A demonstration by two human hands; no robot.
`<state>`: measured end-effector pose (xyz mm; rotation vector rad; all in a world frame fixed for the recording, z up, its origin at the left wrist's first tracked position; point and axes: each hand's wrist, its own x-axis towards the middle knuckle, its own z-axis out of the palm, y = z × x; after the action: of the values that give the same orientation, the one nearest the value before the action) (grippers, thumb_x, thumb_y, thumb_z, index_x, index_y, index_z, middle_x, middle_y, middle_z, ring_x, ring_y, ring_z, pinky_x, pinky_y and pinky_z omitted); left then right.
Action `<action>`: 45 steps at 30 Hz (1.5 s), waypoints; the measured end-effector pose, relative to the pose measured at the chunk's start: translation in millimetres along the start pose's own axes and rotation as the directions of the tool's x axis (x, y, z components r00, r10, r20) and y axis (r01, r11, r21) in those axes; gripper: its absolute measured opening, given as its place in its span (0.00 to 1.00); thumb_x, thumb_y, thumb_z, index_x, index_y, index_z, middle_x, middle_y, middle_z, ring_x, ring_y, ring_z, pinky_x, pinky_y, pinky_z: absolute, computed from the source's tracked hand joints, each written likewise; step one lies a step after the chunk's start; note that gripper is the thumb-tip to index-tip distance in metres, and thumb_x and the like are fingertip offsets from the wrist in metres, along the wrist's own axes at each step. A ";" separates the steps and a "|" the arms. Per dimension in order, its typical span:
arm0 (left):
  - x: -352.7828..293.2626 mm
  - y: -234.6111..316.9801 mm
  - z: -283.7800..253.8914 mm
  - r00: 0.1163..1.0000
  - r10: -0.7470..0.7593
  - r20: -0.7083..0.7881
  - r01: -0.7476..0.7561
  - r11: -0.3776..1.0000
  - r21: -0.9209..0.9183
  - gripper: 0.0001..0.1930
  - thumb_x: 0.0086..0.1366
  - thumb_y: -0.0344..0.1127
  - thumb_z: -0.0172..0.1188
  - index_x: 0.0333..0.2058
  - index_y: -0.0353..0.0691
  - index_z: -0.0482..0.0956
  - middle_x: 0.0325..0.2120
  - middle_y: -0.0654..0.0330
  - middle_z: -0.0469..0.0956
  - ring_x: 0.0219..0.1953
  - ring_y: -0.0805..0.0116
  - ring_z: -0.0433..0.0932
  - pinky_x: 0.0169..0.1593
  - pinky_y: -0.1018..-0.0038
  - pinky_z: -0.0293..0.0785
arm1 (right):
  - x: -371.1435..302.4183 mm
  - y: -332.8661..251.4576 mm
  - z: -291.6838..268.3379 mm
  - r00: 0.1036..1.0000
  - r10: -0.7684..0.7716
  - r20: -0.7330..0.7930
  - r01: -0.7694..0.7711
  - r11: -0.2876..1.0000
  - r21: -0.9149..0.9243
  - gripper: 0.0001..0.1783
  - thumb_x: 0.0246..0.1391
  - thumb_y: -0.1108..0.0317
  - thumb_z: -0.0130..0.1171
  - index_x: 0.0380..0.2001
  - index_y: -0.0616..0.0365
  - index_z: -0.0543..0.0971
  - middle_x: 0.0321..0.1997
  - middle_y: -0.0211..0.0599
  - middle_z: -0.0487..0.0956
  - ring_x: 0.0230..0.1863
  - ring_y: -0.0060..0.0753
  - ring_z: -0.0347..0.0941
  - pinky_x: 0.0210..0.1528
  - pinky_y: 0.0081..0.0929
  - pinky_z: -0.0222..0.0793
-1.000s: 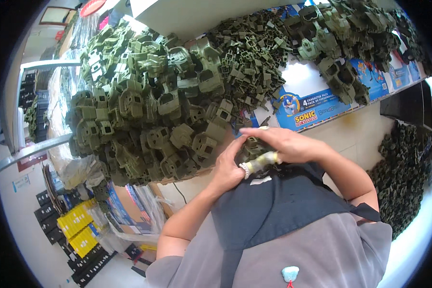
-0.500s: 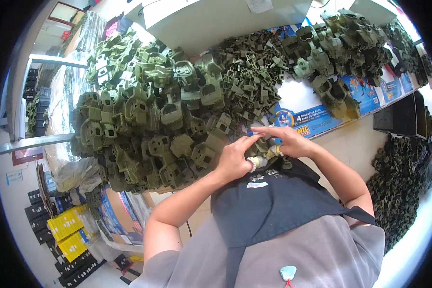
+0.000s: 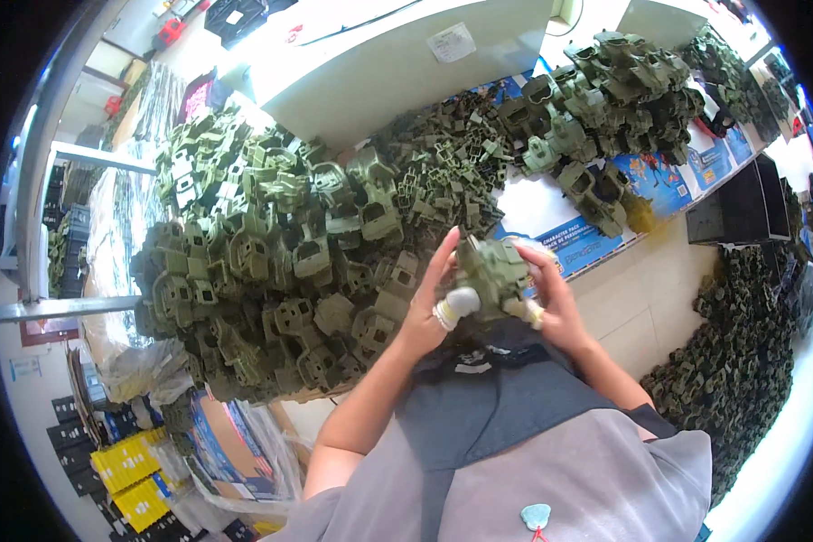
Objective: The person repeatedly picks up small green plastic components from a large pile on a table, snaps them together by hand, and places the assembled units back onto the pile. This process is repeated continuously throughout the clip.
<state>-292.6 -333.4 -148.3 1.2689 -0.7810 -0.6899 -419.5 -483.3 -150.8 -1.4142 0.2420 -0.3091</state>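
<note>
Left grip (image 3: pixel 427 312) and right grip (image 3: pixel 560 312), as I see them over the head camera, are both closed on one green moulded part (image 3: pixel 494 271), which sits between them in front of the torso. From the left grip I make out fingers along the part's left edge and a thumb with a pale covering (image 3: pixel 462 302) pressed to its near side. On the right grip, the fingers rest on the part's right edge, with a yellowish band (image 3: pixel 531 313) around the thumb.

Just left of the left grip I have a large heap of similar green parts (image 3: pixel 271 248). Beyond both grips lies a pile of smaller green pieces (image 3: pixel 456 176), with a pale panel (image 3: pixel 397 81) behind it. Past the right grip I see blue printed cardboard (image 3: pixel 574 239) bearing another cluster of green parts (image 3: pixel 614 99). Farther to the right of that grip stands a black bin (image 3: pixel 745 203), and a dark green mound (image 3: pixel 732 352) spreads nearer me. Directly below the grips hangs a dark apron (image 3: pixel 488 397). Well off to the lower left of the left grip are yellow boxes (image 3: pixel 131 465).
</note>
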 end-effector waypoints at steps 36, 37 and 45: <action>-43.6 3.4 -4.9 0.958 -0.283 -0.048 0.287 0.935 0.210 0.34 0.43 0.21 0.63 0.52 0.37 0.63 0.50 0.55 0.69 0.52 0.66 0.68 0.56 0.73 0.62 | -59.9 18.1 -46.0 0.981 0.194 0.014 -0.195 0.980 0.037 0.36 0.35 0.79 0.61 0.54 0.58 0.66 0.53 0.36 0.67 0.56 0.29 0.62 0.58 0.27 0.55; -35.4 0.6 -5.9 0.950 -0.311 0.004 0.296 0.909 0.295 0.37 0.44 0.22 0.63 0.56 0.40 0.60 0.50 0.55 0.69 0.52 0.65 0.68 0.55 0.73 0.63 | -59.7 18.9 -47.3 0.975 0.223 -0.004 -0.222 0.973 0.058 0.36 0.34 0.79 0.61 0.53 0.58 0.66 0.53 0.36 0.67 0.56 0.28 0.62 0.58 0.27 0.56; -13.7 -30.6 8.3 0.914 -0.390 0.109 0.330 0.875 0.354 0.45 0.45 0.25 0.64 0.62 0.48 0.51 0.54 0.51 0.66 0.58 0.59 0.64 0.58 0.71 0.59 | -63.5 52.0 -74.3 0.960 0.232 -0.160 -0.245 0.967 -0.065 0.39 0.34 0.75 0.66 0.55 0.57 0.65 0.54 0.36 0.66 0.56 0.31 0.62 0.58 0.27 0.56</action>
<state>-308.0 -332.2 -179.1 1.7028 -0.8360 -1.0176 -501.2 -523.3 -214.0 -1.4287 0.5514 -0.2088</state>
